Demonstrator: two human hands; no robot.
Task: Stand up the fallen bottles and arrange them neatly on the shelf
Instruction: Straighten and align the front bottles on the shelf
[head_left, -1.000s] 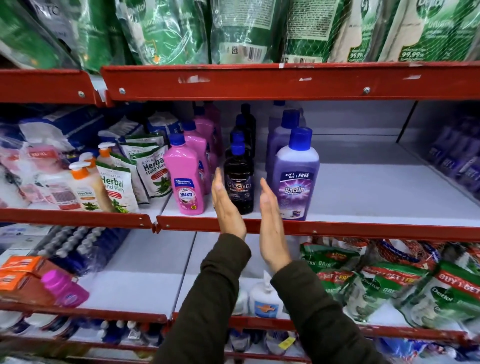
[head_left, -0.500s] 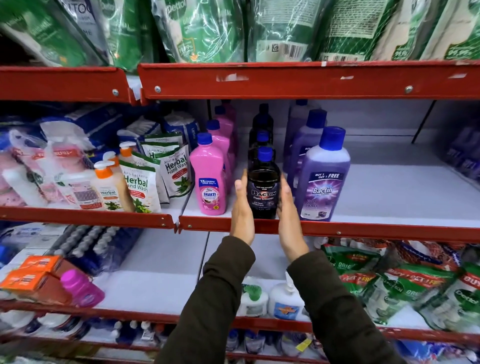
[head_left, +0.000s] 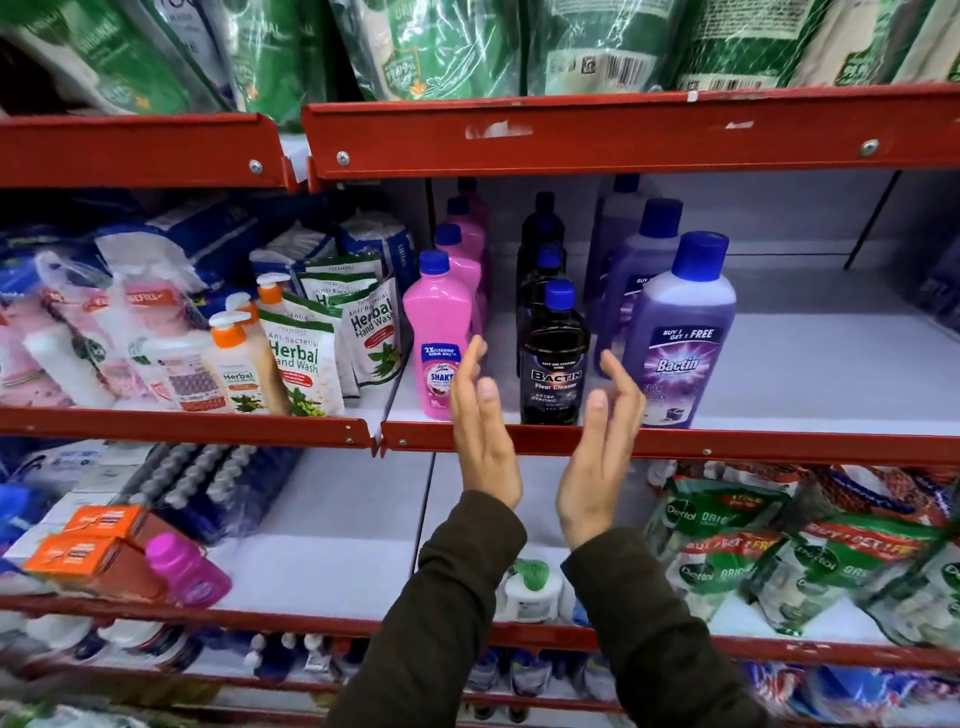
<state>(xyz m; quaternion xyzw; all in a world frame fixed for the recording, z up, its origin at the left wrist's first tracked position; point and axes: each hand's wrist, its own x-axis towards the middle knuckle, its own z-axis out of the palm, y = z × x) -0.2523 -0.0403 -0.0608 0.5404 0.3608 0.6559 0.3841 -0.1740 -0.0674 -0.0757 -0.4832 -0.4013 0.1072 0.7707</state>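
Head view, black bottle (head_left: 554, 358) upright, cap up

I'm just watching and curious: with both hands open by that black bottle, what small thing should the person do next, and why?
Probably draw both hands back and move on. The left hand and right hand are open, on either side of the black bottle without gripping it. It stands upright at the shelf edge, in line with the pink bottle and purple bottle, so little seems left here.
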